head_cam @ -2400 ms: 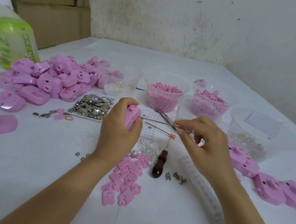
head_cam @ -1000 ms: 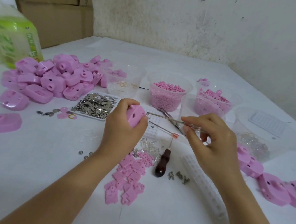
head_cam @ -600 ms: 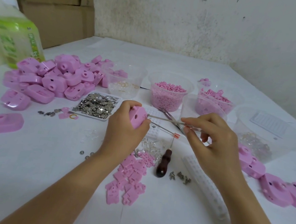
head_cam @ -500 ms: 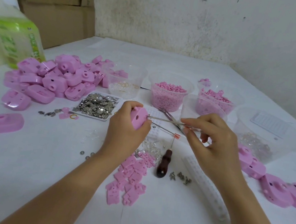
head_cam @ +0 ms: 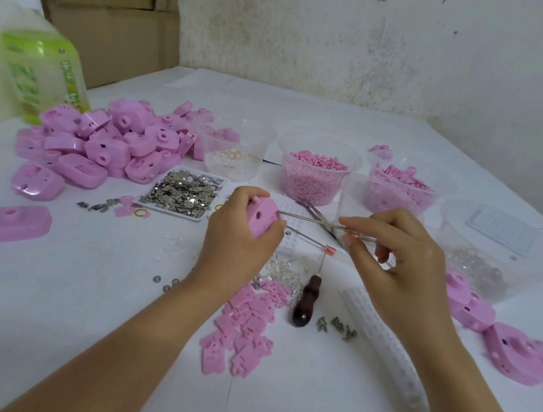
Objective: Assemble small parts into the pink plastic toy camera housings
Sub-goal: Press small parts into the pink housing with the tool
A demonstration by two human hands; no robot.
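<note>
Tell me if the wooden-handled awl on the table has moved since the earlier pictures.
No. The awl lies in the same spot, its handle between the flat pink pieces and the small screws, as before.

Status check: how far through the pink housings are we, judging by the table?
Likely done: a short row of housings set aside at the right. In hand: the left hand grips one housing while the right hand pinches a thin metal tool, tip at that housing's edge. Left: the big pile of housings at the left, apparently unworked, so most of the job remains.
</note>
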